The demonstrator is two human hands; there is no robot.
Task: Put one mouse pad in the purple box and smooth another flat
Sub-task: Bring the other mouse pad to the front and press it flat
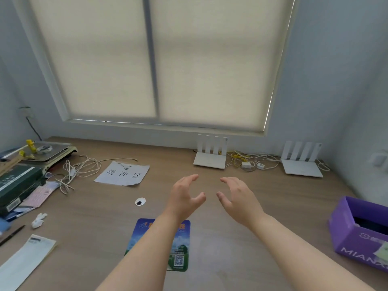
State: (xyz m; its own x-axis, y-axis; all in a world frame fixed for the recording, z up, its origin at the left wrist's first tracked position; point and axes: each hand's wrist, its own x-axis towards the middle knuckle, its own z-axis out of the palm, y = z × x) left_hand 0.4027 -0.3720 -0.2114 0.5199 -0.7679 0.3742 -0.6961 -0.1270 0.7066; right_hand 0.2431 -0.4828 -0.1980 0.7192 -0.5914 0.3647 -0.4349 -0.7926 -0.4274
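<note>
Both hands, left (184, 196) and right (237, 198), grip released, hovering empty above the wood-grain counter (231, 248); flat blue-green printed mouse pad (180, 248) beneath left forearm; purple cardboard box (357, 234) far right, dark item inside; smoothing step apparently next, palms lowered onto pad

"MIAN" on purple box (344, 234); "缓冲区" on paper (122, 173)

We see two white routers (210, 158) (301, 163) by the wall with tangled cables (249, 159) between them, a printed paper sign (122, 173), and stacked books (17, 183) at left.
</note>
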